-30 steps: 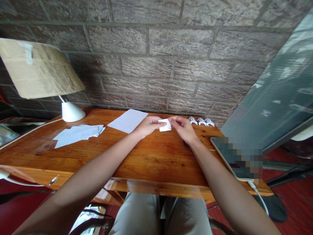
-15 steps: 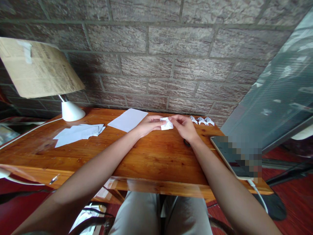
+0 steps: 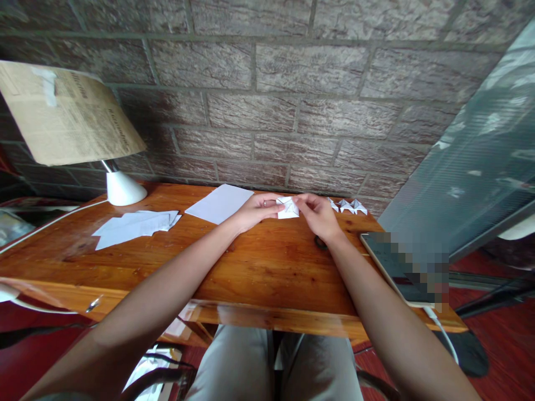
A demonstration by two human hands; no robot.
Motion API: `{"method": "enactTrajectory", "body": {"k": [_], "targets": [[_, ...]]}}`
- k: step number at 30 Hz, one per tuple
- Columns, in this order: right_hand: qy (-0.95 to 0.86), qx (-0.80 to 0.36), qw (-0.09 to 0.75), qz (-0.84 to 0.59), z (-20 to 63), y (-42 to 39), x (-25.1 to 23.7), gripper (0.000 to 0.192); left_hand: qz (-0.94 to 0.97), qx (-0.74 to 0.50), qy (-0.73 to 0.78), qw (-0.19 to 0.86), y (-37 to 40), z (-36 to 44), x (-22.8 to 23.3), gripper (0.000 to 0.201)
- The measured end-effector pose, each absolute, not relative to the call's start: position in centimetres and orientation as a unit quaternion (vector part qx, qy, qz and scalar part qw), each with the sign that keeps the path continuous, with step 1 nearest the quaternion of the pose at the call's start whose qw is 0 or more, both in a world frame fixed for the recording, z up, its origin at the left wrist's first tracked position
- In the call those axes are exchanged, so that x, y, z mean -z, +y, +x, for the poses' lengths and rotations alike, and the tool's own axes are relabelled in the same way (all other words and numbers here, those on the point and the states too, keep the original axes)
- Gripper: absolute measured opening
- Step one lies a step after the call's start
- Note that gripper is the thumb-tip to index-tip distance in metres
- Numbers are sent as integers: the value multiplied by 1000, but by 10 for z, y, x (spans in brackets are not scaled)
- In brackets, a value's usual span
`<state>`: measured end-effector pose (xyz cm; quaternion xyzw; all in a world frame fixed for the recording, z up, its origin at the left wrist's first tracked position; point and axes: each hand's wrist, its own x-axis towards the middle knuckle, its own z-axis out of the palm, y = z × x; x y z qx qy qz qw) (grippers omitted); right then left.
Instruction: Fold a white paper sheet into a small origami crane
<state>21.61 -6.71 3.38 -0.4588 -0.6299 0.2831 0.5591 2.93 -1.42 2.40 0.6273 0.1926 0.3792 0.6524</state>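
Over the back middle of the wooden desk, a small square of folded white paper [image 3: 288,208] is held between both hands. My left hand [image 3: 258,213] pinches its left edge, thumb on the face towards me and fingers behind. My right hand [image 3: 318,215] grips its upper right edge between thumb and forefinger. Crease lines cross the paper's face. Just beyond my right hand stand several folded white paper pieces [image 3: 346,206] in a row, the leftmost partly hidden by the hand.
A stack of white paper [image 3: 220,204] lies behind my left hand, with loose sheets [image 3: 136,225] farther left. The lamp [image 3: 124,188] stands at the back left. A tablet [image 3: 397,267] with a white cable lies on the right. A dark ring-shaped item [image 3: 320,242] sits beside my right wrist.
The folded paper now shows a flatter, squarer face with crossing lines. My right fingers have shifted slightly right along its top edge; the left hand keeps its pinch.
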Motion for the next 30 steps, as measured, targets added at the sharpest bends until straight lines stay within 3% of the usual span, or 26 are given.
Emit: {"method": "enactTrajectory", "body": {"k": [5,11,18,30], "targets": [[-609,-240,586,-476,217,-66,-33,44,641,-415,189,617,-14,30,-23,56],[-610,-247,592,-465,211,-68,-31,43,609,-472,221,597,-15,32,-22,39],[-610,-302,591,-434,210,-70,-32,38,592,-495,254,583,-14,31,-25,39],[-630,-207,590,-460,211,-67,-29,40,533,-471,203,673,-14,31,-26,36]]}}
